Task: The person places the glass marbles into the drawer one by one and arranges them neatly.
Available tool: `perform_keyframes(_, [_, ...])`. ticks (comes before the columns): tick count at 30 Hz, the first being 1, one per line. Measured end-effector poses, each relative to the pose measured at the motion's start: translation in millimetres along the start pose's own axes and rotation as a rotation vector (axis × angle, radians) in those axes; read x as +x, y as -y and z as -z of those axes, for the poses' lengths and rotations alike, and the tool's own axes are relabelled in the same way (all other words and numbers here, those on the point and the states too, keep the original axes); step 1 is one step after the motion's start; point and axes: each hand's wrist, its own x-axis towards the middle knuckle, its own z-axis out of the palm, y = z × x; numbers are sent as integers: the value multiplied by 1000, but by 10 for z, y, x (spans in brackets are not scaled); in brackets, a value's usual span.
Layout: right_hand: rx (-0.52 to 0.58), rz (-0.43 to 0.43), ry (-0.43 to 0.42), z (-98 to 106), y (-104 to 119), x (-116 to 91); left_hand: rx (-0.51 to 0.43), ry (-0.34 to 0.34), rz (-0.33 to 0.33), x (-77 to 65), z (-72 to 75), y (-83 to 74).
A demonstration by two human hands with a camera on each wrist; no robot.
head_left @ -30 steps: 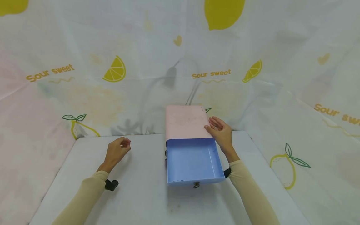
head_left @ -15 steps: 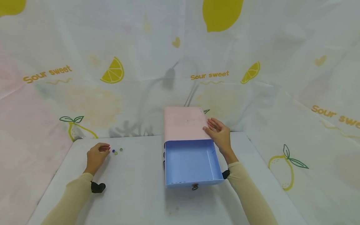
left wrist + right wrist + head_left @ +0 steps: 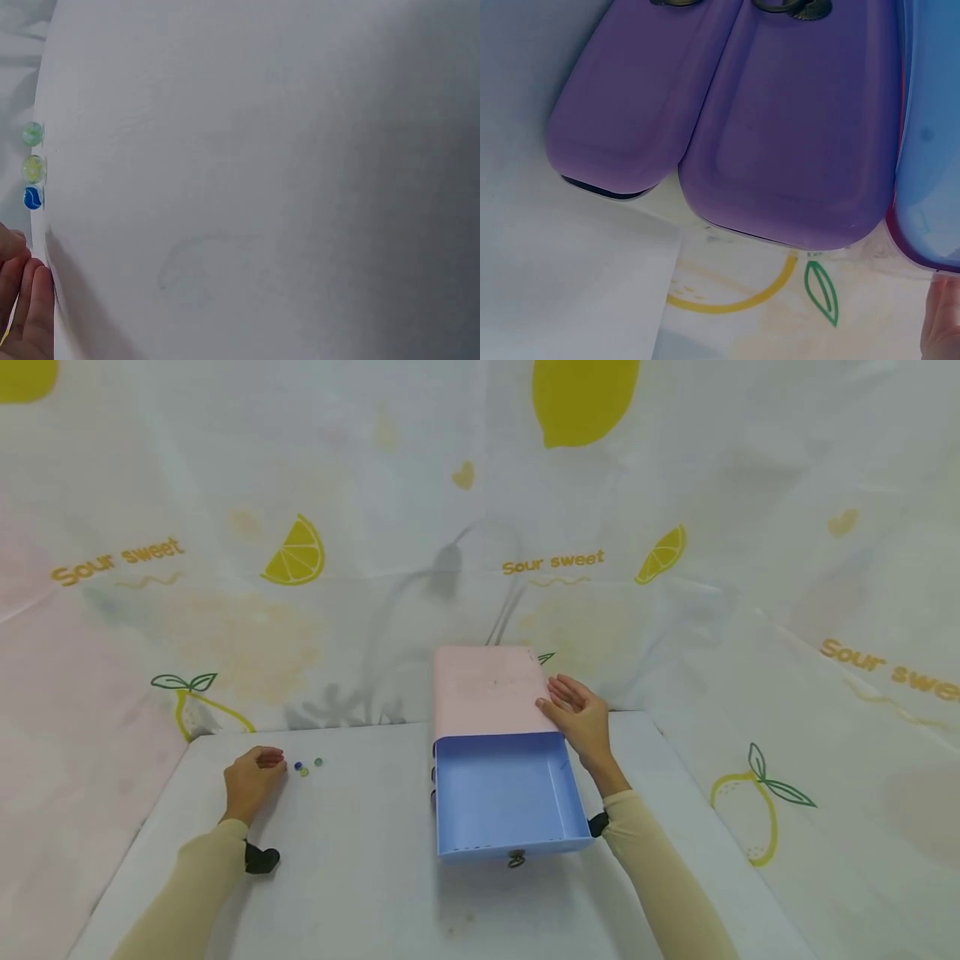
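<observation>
My left hand (image 3: pixel 253 783) is low at the table's back left, its fingers loosely bent and nothing seen in them. Just right of its fingertips lie a blue marble (image 3: pixel 298 766), a yellow marble (image 3: pixel 303 772) and a green marble (image 3: pixel 318 762). In the left wrist view, these marbles sit beyond the fingertips (image 3: pixel 39 289). My right hand (image 3: pixel 587 727) rests against the right side of a pink drawer cabinet (image 3: pixel 491 689), fingers extended and thumb at the top edge. The cabinet's blue drawer (image 3: pixel 498 802) is pulled out toward me, its ring handle (image 3: pixel 517 858) in front.
Two purple drawer fronts (image 3: pixel 795 127) with ring pulls show next to the blue drawer in the right wrist view. A white table (image 3: pixel 360 860) carries everything, backed by a lemon-print cloth (image 3: pixel 420 485). Black wrist straps (image 3: pixel 262 860) sit on both sleeves.
My left hand has moved left and slightly down, and the three marbles it covered now show. The right hand keeps its place on the cabinet. The head view has shifted slightly.
</observation>
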Motion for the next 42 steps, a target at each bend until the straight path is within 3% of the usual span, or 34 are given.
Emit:
perform_keyframes(3, [8,3,4,-11,-2,7,-10,17,-9,-19,-3,-20])
perform_keyframes(9, [12,-7,15,-7,37,-6,9,13,-89,-21,-15,-16])
perform_keyframes(15, [4,-23,34,-21,257,-61,-4,75,-63,-26,-11,-29])
perform_keyframes(22, [9,-23,29,-20,185,-39,-22,116,-82,0,-50,-6])
perform_keyframes(27, [11,-20,8,-2,-7,1,-32,109,-119,13,-121,-9])
perform_keyframes(31, [2,-22,1,-8,-23,-8,-40,79,-129,-5,-145,-35])
perform_keyframes(42, [17,-24,34,-67,299,-99,-40,68,-146,-11,-171,-23])
